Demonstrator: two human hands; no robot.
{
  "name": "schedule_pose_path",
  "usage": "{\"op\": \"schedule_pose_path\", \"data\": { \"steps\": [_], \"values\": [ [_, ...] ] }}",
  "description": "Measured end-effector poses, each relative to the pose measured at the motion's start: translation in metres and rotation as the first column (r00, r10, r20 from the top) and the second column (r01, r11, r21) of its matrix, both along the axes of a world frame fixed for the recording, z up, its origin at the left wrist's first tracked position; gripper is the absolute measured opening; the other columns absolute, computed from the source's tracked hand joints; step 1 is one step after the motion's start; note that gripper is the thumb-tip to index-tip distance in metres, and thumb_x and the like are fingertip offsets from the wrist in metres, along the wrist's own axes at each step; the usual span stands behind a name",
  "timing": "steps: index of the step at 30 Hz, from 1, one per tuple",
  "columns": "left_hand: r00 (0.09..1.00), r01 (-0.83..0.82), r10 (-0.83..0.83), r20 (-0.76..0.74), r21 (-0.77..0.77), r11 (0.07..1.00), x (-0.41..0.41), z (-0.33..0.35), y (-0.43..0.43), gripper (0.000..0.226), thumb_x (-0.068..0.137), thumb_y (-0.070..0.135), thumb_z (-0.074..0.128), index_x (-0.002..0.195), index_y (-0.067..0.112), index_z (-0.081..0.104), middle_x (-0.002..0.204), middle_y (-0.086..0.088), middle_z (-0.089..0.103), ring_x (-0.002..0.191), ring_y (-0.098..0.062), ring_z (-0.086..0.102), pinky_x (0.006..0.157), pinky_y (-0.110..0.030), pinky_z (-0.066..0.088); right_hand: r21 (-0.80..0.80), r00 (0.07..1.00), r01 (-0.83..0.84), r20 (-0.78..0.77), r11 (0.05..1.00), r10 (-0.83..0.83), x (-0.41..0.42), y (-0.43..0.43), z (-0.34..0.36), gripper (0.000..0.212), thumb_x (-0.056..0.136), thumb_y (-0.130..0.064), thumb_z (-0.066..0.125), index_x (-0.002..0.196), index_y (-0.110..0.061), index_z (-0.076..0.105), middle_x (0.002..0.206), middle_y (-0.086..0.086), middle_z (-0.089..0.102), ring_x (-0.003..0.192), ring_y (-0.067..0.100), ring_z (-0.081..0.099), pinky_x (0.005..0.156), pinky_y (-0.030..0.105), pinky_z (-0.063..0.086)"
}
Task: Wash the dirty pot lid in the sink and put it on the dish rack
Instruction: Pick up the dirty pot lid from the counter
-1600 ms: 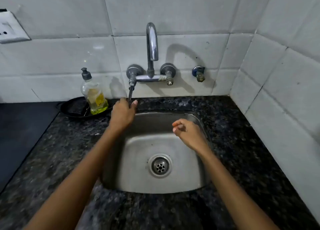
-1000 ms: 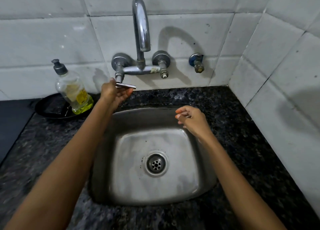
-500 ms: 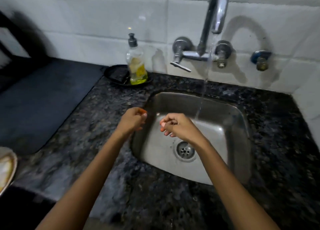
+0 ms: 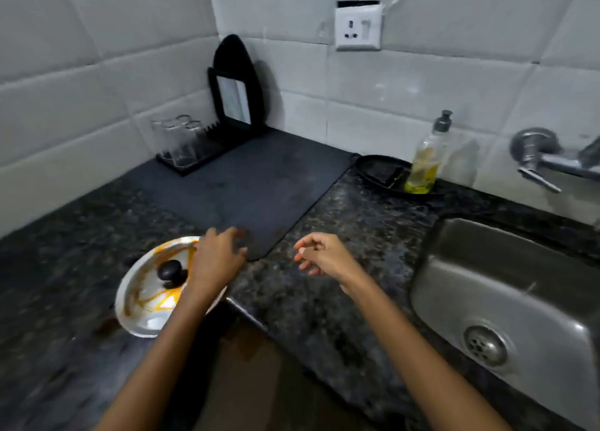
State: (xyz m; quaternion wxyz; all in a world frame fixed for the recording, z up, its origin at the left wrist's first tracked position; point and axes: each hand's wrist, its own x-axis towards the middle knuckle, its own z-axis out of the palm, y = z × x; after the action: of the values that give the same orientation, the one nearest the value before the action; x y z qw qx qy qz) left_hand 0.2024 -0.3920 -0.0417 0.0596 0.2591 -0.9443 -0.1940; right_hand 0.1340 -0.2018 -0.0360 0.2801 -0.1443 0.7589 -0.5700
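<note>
A steel pot lid [image 4: 146,297] with a black knob and orange smears lies on the dark granite counter at the lower left. My left hand [image 4: 217,258] hovers over the lid's right edge, fingers spread, holding nothing. My right hand [image 4: 321,255] floats over the counter between lid and sink, fingers loosely curled, empty. The steel sink [image 4: 506,287] sits at the right, with the tap [image 4: 545,161] on the wall above it. A black dish rack [image 4: 207,145] stands in the far corner on a dark mat [image 4: 246,183].
Several clear glasses [image 4: 178,138] stand in the rack. A soap bottle [image 4: 425,157] sits on a black tray [image 4: 380,170] left of the tap. A wall socket [image 4: 357,29] is above. The counter's front edge [image 4: 246,313] cuts in just right of the lid.
The view swung left from the sink to the counter. My left hand turned the tap lever, water started running, then both hands moved left toward the lid.
</note>
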Motion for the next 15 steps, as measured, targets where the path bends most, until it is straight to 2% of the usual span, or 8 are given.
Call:
{"op": "schedule_pose_path", "data": {
  "steps": [3, 6, 11, 15],
  "values": [
    [0.986, -0.087, 0.106, 0.127, -0.146, 0.985, 0.028, -0.016, -0.062, 0.045, 0.083, 0.034, 0.058, 0.123, 0.013, 0.054, 0.123, -0.025, 0.052, 0.117, -0.041, 0.045, 0.096, -0.044, 0.039, 0.021, 1.000, -0.002, 0.016, 1.000, 0.001, 0.014, -0.057, -0.010, 0.010, 0.091, -0.007, 0.048, 0.094, -0.010, 0.057, 0.074, -0.003, 0.061, 0.061, 0.009, 0.055, 0.054, 0.018, 0.042],
    [0.958, -0.105, 0.141, 0.251, -0.152, 0.983, 0.042, -0.027, -0.090, 0.051, 0.083, 0.044, 0.057, 0.123, 0.013, 0.051, 0.132, -0.024, 0.043, 0.122, -0.040, 0.040, 0.097, -0.043, 0.040, 0.042, 1.000, -0.009, 0.019, 0.999, 0.008, 0.025, -0.099, -0.020, 0.010, 0.089, -0.005, 0.049, 0.092, -0.011, 0.056, 0.072, -0.002, 0.060, 0.058, 0.009, 0.054, 0.048, 0.014, 0.040],
    [0.971, -0.080, 0.117, 0.210, -0.178, 0.981, 0.046, -0.050, -0.114, 0.046, 0.081, 0.049, 0.057, 0.113, 0.017, 0.056, 0.127, -0.019, 0.050, 0.119, -0.035, 0.044, 0.090, -0.041, 0.042, 0.073, 1.000, -0.016, 0.026, 0.997, 0.015, 0.030, -0.135, -0.031, 0.019, 0.088, -0.003, 0.049, 0.078, -0.018, 0.055, 0.069, -0.002, 0.060, 0.056, 0.009, 0.054, 0.049, 0.016, 0.040],
    [0.992, -0.058, 0.075, 0.097, -0.171, 0.984, 0.049, -0.052, -0.121, 0.031, 0.083, 0.036, 0.058, 0.103, 0.013, 0.064, 0.112, -0.019, 0.062, 0.105, -0.036, 0.054, 0.082, -0.040, 0.044, 0.095, 1.000, -0.008, 0.027, 0.995, 0.006, 0.021, -0.140, -0.038, 0.018, 0.087, -0.003, 0.049, 0.079, -0.016, 0.057, 0.071, -0.001, 0.062, 0.058, 0.011, 0.056, 0.050, 0.018, 0.042]
  ]
}}
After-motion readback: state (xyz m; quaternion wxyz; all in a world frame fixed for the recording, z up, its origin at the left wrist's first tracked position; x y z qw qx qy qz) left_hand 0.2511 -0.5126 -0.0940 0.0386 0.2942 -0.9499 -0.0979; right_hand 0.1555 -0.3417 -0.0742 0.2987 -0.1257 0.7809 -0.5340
